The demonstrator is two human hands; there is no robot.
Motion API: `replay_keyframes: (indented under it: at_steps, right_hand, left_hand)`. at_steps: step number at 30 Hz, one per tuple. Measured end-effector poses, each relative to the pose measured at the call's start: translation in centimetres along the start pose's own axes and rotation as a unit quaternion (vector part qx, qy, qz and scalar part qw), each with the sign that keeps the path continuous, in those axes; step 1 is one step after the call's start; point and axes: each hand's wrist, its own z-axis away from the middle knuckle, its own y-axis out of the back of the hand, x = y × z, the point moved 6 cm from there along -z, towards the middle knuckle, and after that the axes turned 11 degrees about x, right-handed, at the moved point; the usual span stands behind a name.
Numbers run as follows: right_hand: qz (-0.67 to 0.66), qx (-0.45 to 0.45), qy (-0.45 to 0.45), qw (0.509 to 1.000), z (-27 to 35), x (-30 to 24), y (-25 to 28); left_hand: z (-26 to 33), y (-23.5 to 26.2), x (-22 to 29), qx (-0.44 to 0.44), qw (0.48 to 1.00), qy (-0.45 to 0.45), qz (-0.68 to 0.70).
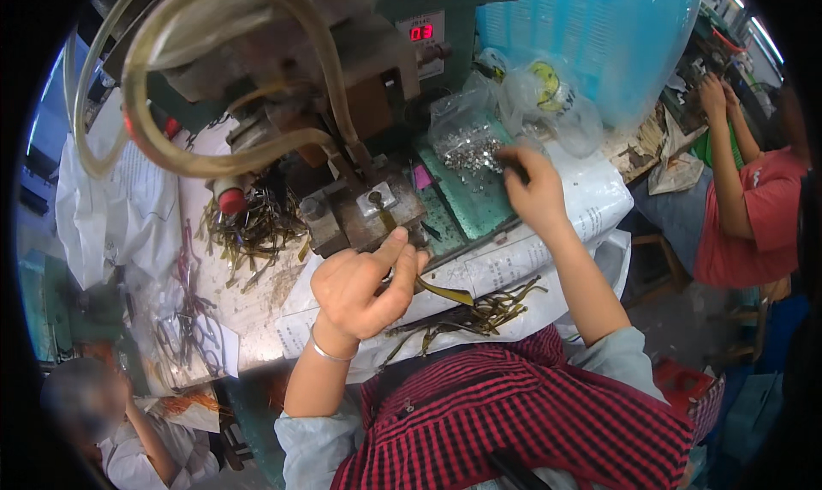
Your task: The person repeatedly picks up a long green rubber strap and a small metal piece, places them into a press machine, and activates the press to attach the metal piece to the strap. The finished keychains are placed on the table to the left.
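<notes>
My left hand [364, 289] pinches an olive-brown strap [445, 293] between thumb and fingers. One end of the strap lies on the metal block [342, 220] of a press, by a small bright plate [377, 200]; the other end trails below my hand. My right hand [539, 190] is at the edge of a pile of small shiny metal pieces [469, 147] on a green tray [484, 207]. Its thumb and forefinger are bent and stand apart, with nothing visible between them.
Loose straps [479, 314] lie at the table's near edge, and a tangled heap [253, 233] sits left of the press. Thick clear hoses [137, 104] loop in front of the machine [368, 53]. A blue basket [591, 44] stands behind. Other people sit at right and lower left.
</notes>
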Motion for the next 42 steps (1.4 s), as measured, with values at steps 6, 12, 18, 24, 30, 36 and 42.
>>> replay_keyframes:
  at_steps: [6,12,18,24,30,36,42]
  right_hand:
    - [0.113,-0.06,0.027,0.991,1.8,-1.5,-1.6]
    - [0.114,0.006,0.061,0.992,2.6,-1.3,-3.0]
    - [0.006,0.046,-0.024,0.999,1.7,-0.5,-1.0]
    - [-0.052,0.039,-0.064,0.996,0.1,-1.4,-3.6]
    - [0.053,0.063,-0.087,0.993,3.2,0.2,1.9]
    - [-0.083,0.092,-0.151,0.981,4.4,1.8,5.1]
    - [-0.254,0.057,0.009,0.965,-0.9,-11.8,-1.8]
  left_hand:
    - [-0.1,0.1,-0.1,0.018,1.0,0.012,0.005]
    - [2.9,5.5,1.8,0.006,0.978,0.205,-0.024]
    - [4.6,14.9,-6.2,-0.002,0.92,0.267,-0.289]
    - [19.7,11.4,-16.2,-0.399,0.809,0.22,-0.372]
    - [21.8,12.3,-15.2,-0.415,0.764,0.344,-0.354]
    - [18.5,16.7,-15.1,-0.293,0.759,0.453,-0.365]
    - [20.9,11.1,-16.3,-0.049,0.861,0.467,-0.194]
